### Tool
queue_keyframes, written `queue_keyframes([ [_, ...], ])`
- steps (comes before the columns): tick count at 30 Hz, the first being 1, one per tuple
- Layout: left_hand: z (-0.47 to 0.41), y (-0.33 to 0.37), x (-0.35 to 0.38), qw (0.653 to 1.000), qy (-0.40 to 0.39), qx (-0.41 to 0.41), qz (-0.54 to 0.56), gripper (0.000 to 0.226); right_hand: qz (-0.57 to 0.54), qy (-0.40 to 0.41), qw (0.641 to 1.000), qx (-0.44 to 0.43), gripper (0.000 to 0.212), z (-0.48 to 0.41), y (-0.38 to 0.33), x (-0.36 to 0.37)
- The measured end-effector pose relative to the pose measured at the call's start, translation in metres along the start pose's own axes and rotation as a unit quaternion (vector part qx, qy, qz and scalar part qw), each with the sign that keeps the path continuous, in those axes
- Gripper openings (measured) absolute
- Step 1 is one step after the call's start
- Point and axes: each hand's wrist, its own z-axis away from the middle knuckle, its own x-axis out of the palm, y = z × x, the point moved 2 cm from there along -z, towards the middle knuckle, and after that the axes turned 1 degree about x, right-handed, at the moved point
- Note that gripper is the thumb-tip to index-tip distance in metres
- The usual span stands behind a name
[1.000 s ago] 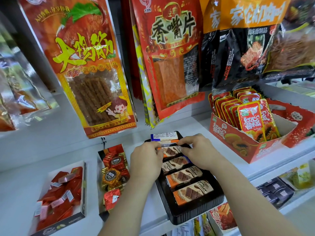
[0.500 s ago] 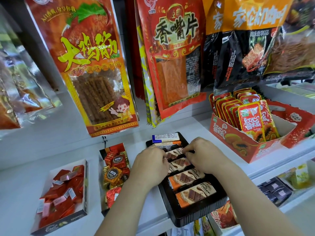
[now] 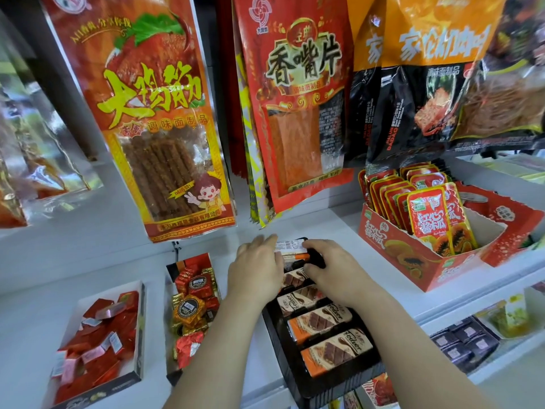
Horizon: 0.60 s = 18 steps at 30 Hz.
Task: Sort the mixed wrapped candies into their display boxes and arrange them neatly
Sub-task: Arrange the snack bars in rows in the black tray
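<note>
While both hands work at the far end of the black tray (image 3: pixel 339 389), stock on the white shelf (image 3: pixel 118 261) stands as follows.

- Item 1, chocolate bars (image 3: pixel 321 320): four or so lie face up in a row along the tray. The far bars (image 3: pixel 290 247), one showing a white label and one orange beneath it, sit stacked at the tray's back end.
- Item 2, left hand (image 3: pixel 256 267): fingers stretched nearly straight and blurred, laid against the left end of the far bars.
- Item 3, right hand (image 3: pixel 330 270): fingers curled round the right end of the same bars.
- Item 4, foil candies (image 3: pixel 191 302): heaped in the middle box (image 3: pixel 170 270), unsorted.
- Item 5, red candies (image 3: pixel 97 343): loose in the left box (image 3: pixel 138 376).

Hazards, as judged:
- Squeezing the stack from both ends may buckle a wrapper or pop the top bar out.
- The right forearm passes over the nearer bars and could drag them askew.
- The tray appears to overhang the shelf's front edge, so downward pressure there might tip it.
</note>
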Motion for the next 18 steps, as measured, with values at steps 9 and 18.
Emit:
queue_keyframes([
  [9,0.006,0.005,-0.013,0.994,0.101,-0.028,0.035,0.044,-0.04,0.019,0.999,-0.007,0.042,-0.005,-0.007,0.0],
  [18,0.018,0.013,-0.034,0.933,0.018,-0.028,0.359,0.021,-0.226,0.09,0.969,0.037,0.03,0.0,-0.01,-0.021],
])
